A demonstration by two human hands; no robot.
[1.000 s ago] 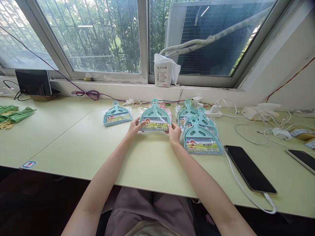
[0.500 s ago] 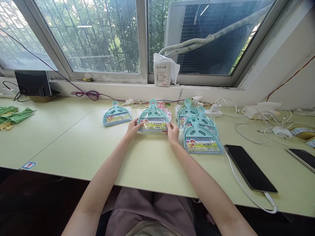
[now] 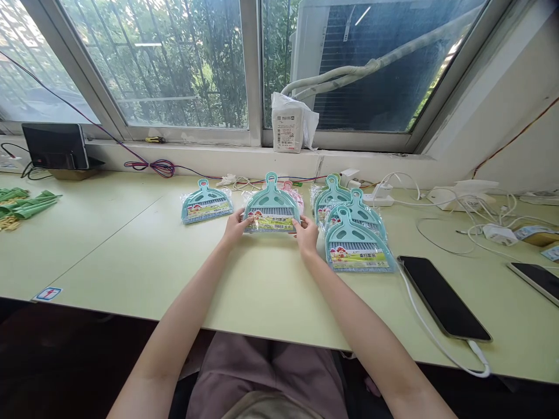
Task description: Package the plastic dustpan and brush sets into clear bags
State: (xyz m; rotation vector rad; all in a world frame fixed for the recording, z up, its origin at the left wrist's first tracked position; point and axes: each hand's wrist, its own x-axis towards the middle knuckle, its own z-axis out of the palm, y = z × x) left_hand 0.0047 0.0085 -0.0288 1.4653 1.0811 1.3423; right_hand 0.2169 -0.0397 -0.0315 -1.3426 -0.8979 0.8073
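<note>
Between my two hands is a teal dustpan-and-brush set (image 3: 271, 202) in clear wrap, with a printed label across its lower part. My left hand (image 3: 236, 226) grips its left lower edge, thumb on the front. On the right lower edge my right hand (image 3: 305, 234) is closed the same way; the fingers behind the set are mostly hidden. Behind it a pink set (image 3: 288, 187) shows only in part. To the left lies another wrapped teal set (image 3: 206, 203). Several more overlap at the right, the nearest teal set (image 3: 358, 244) in front.
A black phone (image 3: 443, 297) on a white cable lies at the right, with a second phone (image 3: 539, 280) beyond. White cables and chargers (image 3: 500, 234) clutter the right rear. A tablet (image 3: 56, 146) stands back left, near green bundles (image 3: 35, 205). A paper pack (image 3: 288, 129) sits on the sill.
The held set's handle sits slightly higher and the set looks a little more upright. Both hands keep their hold. The whole view has shifted very slightly.
</note>
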